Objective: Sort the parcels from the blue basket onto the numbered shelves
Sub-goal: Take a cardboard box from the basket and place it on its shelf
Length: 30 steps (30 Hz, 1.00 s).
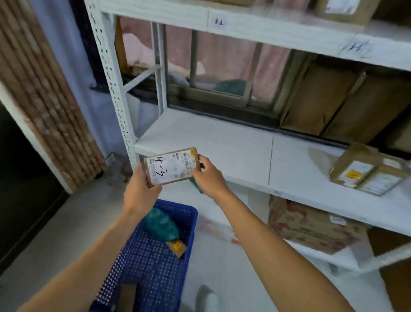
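— What do we see at the far left?
— A brick pillar (pixel 33 80). Right of it is our left hand (pixel 139 190), its fingers curled round the near-left corner of a small cardboard parcel (pixel 171 166) with "4-3" handwritten on its label.
— And the parcel's other end?
— Our right hand (pixel 209 178) grips it, fingers wrapped over the right edge. Together we hold the parcel in the air, tilted, in front of the white shelf board (pixel 225 145) and above the blue basket (pixel 151 269) on the floor.
— What lies in the basket?
— A teal bag (pixel 161 223) at the far end, a small brown box (pixel 176 247) just beside it, and a brown packet (pixel 126 300) at the near end.
— Further right?
— A tag reading "32" (pixel 219 22) on the upper shelf edge, a printed carton (pixel 312 228) on the lower shelf, and a labelled cardboard box (pixel 368 170) on the white board, well apart from our hands
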Tool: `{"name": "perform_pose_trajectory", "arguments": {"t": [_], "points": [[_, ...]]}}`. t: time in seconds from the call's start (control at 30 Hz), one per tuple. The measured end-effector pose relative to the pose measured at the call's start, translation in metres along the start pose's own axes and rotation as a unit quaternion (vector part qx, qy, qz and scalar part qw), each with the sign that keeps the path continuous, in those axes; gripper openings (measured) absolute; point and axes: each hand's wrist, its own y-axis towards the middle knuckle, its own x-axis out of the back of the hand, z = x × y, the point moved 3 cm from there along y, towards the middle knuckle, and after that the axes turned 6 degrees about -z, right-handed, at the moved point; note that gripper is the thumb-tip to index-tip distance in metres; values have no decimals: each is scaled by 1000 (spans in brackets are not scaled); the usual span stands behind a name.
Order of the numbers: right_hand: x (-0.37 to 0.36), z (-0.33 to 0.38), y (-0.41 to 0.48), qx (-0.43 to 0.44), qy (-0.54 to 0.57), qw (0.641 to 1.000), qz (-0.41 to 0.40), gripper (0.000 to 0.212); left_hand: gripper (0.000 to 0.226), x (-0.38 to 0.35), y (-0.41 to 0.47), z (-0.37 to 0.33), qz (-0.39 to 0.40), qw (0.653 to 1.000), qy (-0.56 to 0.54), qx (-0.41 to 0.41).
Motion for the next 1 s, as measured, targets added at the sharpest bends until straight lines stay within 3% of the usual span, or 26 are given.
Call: {"name": "perform_pose_trajectory", "arguments": {"t": [0.1,0.23,0.4,0.53,0.77,0.9,1.0], "points": [[39,31,-29,25,7,998,-53,48,67,15,-10,-41,13,998,1,-56],[89,61,-57,56,5,993,-107,50,100,22,-31,-98,18,989,54,-137],[148,82,-83,89,19,987,-133,49,108,25,-48,-152,-14,967,91,-238],[194,87,-98,117,33,985,-121,48,107,12,-56,-185,-26,958,101,-268],[268,68,-119,125,64,980,-142,44,84,-35,-87,-242,4,966,29,-258],[295,59,-127,126,97,969,-188,69,81,-60,-101,-273,30,968,-19,-248],[302,50,-126,76,117,969,-203,101,82,-73,-104,-282,35,973,-62,-221]]}}
